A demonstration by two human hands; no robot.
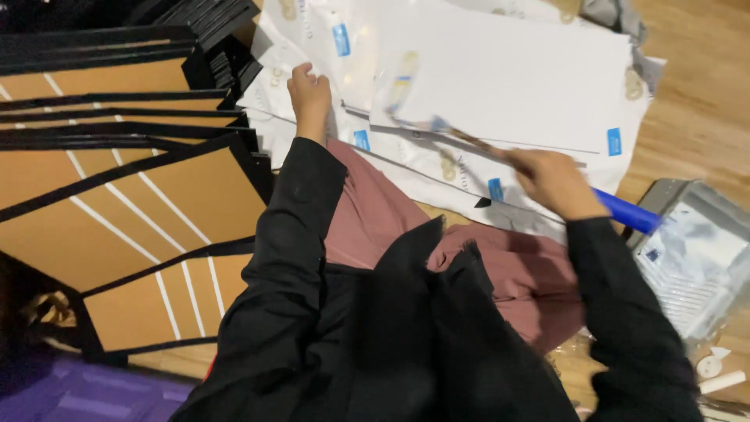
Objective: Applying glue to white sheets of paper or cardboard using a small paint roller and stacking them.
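Observation:
My right hand (553, 182) grips a paintbrush with a blue handle (626, 212); its blurred bristle end (410, 86) lies over a large white board (516, 78) on the floor. My left hand (309, 92) presses fingers down on the left edge of the white sheets beneath that board. Both arms wear black sleeves, and my knees in dark red trousers (375, 211) sit just below the board.
Brown cardboard panels with black borders and white stripes (133, 203) are stacked at the left. A grey paint tray lined with plastic (695, 258) sits at the right on the wooden floor (703, 94). Purple mat (70, 391) lies at the bottom left.

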